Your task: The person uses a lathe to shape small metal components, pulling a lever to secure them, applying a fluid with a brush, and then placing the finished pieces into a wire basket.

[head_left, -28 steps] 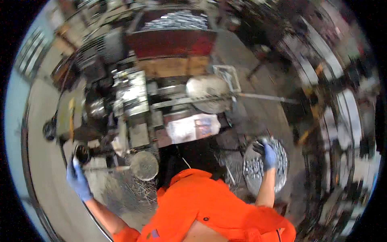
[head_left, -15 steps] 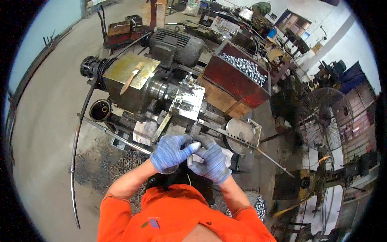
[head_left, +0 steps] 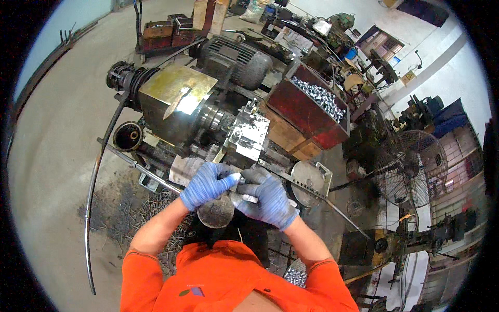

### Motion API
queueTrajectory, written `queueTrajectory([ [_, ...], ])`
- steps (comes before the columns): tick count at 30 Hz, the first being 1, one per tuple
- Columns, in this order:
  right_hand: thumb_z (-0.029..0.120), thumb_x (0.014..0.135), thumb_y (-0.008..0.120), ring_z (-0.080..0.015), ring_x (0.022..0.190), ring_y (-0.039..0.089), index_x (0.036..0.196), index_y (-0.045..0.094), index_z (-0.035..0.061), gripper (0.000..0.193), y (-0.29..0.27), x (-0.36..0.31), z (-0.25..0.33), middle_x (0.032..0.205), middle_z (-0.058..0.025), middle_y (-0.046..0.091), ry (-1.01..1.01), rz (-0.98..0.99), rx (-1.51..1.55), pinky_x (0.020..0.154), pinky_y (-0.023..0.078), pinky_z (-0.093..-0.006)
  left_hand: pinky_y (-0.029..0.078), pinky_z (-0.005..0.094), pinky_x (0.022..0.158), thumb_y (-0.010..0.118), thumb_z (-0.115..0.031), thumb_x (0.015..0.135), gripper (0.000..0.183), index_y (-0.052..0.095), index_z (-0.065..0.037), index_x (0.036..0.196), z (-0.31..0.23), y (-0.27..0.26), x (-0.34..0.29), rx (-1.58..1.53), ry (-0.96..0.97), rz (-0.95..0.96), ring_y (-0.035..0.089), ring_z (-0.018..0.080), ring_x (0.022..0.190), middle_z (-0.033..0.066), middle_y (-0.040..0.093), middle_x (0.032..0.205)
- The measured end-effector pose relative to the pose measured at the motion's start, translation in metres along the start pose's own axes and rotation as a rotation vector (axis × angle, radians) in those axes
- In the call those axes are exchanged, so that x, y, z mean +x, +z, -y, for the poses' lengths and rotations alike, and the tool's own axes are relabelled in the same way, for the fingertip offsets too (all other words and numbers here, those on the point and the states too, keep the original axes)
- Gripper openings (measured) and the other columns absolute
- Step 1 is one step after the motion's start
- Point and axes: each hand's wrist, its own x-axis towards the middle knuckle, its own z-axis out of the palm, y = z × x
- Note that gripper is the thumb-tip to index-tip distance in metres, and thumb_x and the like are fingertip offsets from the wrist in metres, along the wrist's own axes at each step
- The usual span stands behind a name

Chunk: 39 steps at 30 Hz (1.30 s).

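My left hand (head_left: pixel 207 186), in a blue-grey knit glove, has its thumb and fingers pinched together at a small shiny metal part (head_left: pixel 241 180). Right beside it, my right hand (head_left: pixel 269 197), gloved the same way, curls its fingers round another small silver metal part (head_left: pixel 250 198). The fingertips of both hands nearly meet, so much of the parts is hidden. Just beyond the hands stands a lathe-like machine, with a bright metal slide block (head_left: pixel 248 136) and a round chuck (head_left: pixel 212 118). A round grey disc (head_left: pixel 215 212) shows under my left hand.
A brush (head_left: pixel 175 104) lies on the machine's flat cover (head_left: pixel 193 83). Behind the slide, a dark red bin (head_left: pixel 306 113) holds many small metal parts. A long bar (head_left: pixel 347 214) juts to the right, near a round plate (head_left: pixel 307 182). Metal shavings (head_left: pixel 156 210) litter the floor at left.
My hands have shifted slightly left and opened a little gap between them, showing the silver parts and the grey disc below. The whole view has tilted slightly.
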Motion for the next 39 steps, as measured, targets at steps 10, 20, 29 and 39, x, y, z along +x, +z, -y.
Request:
queueTrajectory([
  [10,0.052,0.077,0.054,-0.0327,0.091,0.057,0.076,0.072,0.0104,0.045,0.042,0.095,-0.089,0.083,-0.0116,0.065,0.244,0.142,-0.351,0.093,0.036,-0.0428,0.048,0.0322,0.068,0.058,-0.035,0.085,0.041,0.06,-0.003,0.111,-0.028,-0.18,-0.101,0.7,-0.103,-0.67,0.061,0.0172,0.075,0.0128,0.065,0.088],
  [20,0.052,0.073,0.059,-0.032,0.078,0.061,0.075,0.07,0.0119,0.042,0.087,0.12,-0.133,0.077,-0.0149,0.066,0.369,0.174,-0.306,0.079,0.048,-0.0378,0.048,0.0367,0.07,0.058,-0.032,0.084,0.034,0.062,-0.008,0.109,0.057,-0.264,-0.265,0.959,-0.546,-0.965,0.061,0.0255,0.073,0.0149,0.064,0.085],
  [29,0.048,0.071,0.062,-0.0331,0.086,0.061,0.087,0.067,0.0049,0.047,0.081,0.128,-0.128,0.086,-0.0191,0.063,0.296,0.233,-0.278,0.081,0.047,-0.039,0.048,0.0381,0.069,0.057,-0.033,0.085,0.033,0.062,-0.01,0.108,0.019,-0.236,-0.229,1.103,-0.526,-0.9,0.062,0.027,0.073,0.0145,0.064,0.079],
  [39,0.048,0.069,0.067,-0.0335,0.083,0.062,0.092,0.06,-0.0032,0.056,0.104,0.125,-0.155,0.086,-0.0214,0.063,0.291,0.216,-0.176,0.077,0.049,-0.0381,0.047,0.0419,0.072,0.057,-0.035,0.084,0.032,0.063,-0.013,0.106,0.032,-0.218,-0.296,1.302,-0.652,-0.931,0.062,0.0306,0.079,0.0146,0.065,0.079],
])
